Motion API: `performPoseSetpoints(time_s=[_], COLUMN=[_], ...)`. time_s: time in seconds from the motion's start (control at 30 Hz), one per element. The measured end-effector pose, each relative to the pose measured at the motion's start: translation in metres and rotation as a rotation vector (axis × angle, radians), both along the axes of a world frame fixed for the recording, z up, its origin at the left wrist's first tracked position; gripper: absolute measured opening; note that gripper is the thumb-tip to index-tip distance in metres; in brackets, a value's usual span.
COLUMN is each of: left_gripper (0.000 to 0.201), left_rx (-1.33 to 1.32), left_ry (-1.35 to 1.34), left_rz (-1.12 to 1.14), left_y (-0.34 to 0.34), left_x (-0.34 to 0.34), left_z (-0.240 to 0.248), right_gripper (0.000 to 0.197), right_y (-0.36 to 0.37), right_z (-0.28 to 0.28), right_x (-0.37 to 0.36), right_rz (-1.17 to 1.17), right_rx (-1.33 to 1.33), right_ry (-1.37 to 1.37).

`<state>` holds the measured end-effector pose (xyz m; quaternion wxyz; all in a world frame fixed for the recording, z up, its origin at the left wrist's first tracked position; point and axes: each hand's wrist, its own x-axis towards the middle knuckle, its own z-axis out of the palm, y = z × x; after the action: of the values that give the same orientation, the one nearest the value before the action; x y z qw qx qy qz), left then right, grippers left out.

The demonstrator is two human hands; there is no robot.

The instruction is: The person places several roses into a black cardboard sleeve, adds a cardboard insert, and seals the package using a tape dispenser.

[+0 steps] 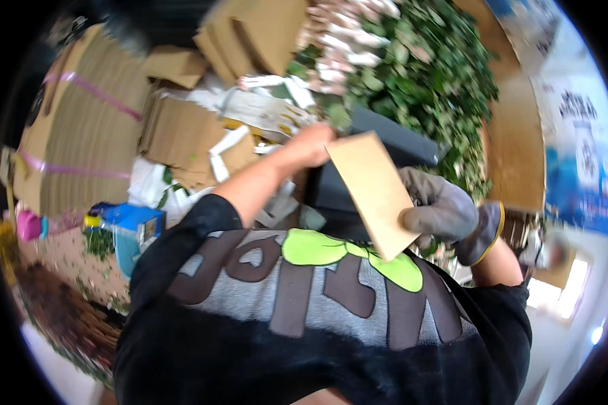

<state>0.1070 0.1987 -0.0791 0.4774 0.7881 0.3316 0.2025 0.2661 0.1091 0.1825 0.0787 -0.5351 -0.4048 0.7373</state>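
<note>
My right hand point(442, 208), in a grey work glove with a yellow-edged cuff, grips a flat tan piece of cardboard point(371, 189) by its lower right edge, thumb on top. At the cardboard's upper left corner is my bare left hand point(312, 145); its fingers are blurred and partly hidden, so whether it pinches the corner is unclear. Beneath the cardboard shows a dark grey, box-like surface point(392, 135). Just beyond lies a large pile of leafy cut stems point(419, 74), with pale pink and white wrapped flower heads point(341, 47) on its left side.
Stacked cardboard sheets point(94, 115) bound with pink straps stand at far left. Nearer are more cardboard pieces point(182, 135), a white and yellow glove point(267, 111) and a blue box point(132, 221). Cut stems point(67, 314) lie at lower left. A brown board point(513, 135) borders the leaves.
</note>
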Motion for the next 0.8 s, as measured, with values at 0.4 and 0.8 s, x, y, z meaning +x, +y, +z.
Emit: performPoseSetpoints(time_s=[0.4,0.8], left_gripper=[0.030,0.048], left_rx=[-0.004,0.107], left_ry=[0.158,-0.023], left_rz=[-0.042,-0.301], left_y=[0.021,-0.038], left_x=[0.004,0.000], left_z=[0.014,0.109], right_gripper=[0.042,0.027], right_y=[-0.008,-0.011], right_z=[-0.111,-0.132], right_x=[0.033,0.043], right_rz=[0.189,0.363], right_rx=[0.223,0.418], right_ry=[-0.741,-0.673])
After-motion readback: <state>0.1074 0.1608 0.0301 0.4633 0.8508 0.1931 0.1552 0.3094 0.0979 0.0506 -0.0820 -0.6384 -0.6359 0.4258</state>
